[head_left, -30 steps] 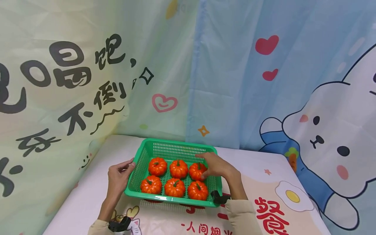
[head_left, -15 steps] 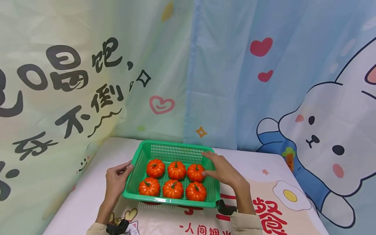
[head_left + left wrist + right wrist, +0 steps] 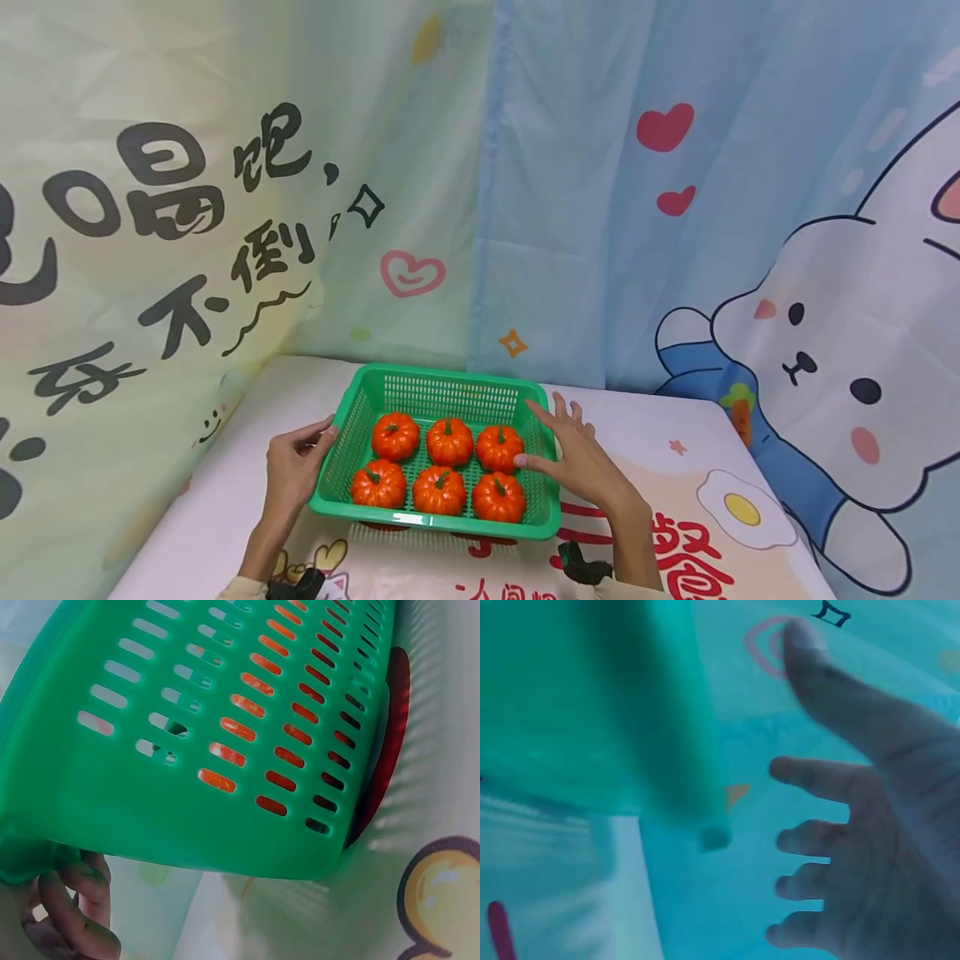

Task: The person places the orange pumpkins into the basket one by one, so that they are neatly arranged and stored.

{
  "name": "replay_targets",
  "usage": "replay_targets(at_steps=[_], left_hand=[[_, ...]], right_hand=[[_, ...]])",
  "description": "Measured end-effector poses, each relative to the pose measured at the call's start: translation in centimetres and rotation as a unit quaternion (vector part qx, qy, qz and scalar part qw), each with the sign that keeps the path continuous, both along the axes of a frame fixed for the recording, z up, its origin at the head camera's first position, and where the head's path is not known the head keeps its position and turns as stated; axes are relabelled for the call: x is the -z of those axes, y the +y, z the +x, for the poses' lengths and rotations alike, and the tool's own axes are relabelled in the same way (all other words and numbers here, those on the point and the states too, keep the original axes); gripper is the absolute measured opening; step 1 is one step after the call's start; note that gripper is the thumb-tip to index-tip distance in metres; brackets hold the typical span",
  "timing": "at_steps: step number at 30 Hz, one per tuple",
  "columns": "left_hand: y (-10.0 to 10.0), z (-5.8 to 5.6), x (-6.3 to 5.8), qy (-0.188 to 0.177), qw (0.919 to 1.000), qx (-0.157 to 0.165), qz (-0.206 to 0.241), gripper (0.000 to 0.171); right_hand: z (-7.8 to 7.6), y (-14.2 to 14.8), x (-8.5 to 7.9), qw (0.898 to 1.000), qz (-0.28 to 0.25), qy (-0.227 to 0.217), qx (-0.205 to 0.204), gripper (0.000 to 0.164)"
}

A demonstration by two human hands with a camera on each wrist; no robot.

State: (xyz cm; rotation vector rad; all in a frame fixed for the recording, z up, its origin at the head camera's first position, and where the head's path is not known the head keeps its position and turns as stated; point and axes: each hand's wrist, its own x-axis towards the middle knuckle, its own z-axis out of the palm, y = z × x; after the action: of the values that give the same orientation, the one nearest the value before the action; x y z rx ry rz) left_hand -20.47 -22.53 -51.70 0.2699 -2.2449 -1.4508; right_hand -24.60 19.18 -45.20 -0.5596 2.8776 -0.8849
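Note:
A green plastic basket (image 3: 435,522) with slotted walls holds several small orange pumpkins (image 3: 439,492) in two rows. At its left end, my left hand (image 3: 290,471) pinches the rim; in the left wrist view the curled fingers (image 3: 75,919) sit beneath that rim. My right hand (image 3: 581,467) hovers at the right rim with fingers spread and nothing held. Its thumb reaches over the rim, close to the back right pumpkin (image 3: 499,448). In the right wrist view, the spread right hand (image 3: 885,847) stands apart from the blurred basket edge.
The basket rests on a table (image 3: 600,417) covered by a printed cloth with red characters and a fried-egg picture (image 3: 746,504). Behind the table hangs a printed curtain (image 3: 555,208) with hearts and a cartoon rabbit. A dark band sits on each wrist.
My right hand has drawn back to the right, from above the back right pumpkin to the basket's rim, and its fingers have spread. The left hand stays on the left rim.

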Motion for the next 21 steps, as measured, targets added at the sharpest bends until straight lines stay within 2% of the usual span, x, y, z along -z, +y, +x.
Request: replay_targets(at_steps=[5,11,16,21], left_hand=[[0.0,0.1,0.0,-0.007,0.9999,-0.004,-0.011,0.03],[0.1,0.1,-0.1,-0.022,0.9989,-0.015,-0.039,0.03],[0.1,0.1,-0.6,-0.031,0.9928,-0.019,-0.114,0.034],[0.0,0.4,-0.8,-0.027,0.9784,-0.016,-0.204,0.039]], right_hand=[[0.7,0.5,1.2,1.0,0.007,0.005,0.029,0.107],[1.0,1.1,2.3,0.998,0.003,0.046,0.039,0.128],[1.2,1.5,3.0,0.997,-0.008,0.051,0.056,0.134],[1.5,2.0,3.5,0.996,0.007,0.037,0.078,0.136]])
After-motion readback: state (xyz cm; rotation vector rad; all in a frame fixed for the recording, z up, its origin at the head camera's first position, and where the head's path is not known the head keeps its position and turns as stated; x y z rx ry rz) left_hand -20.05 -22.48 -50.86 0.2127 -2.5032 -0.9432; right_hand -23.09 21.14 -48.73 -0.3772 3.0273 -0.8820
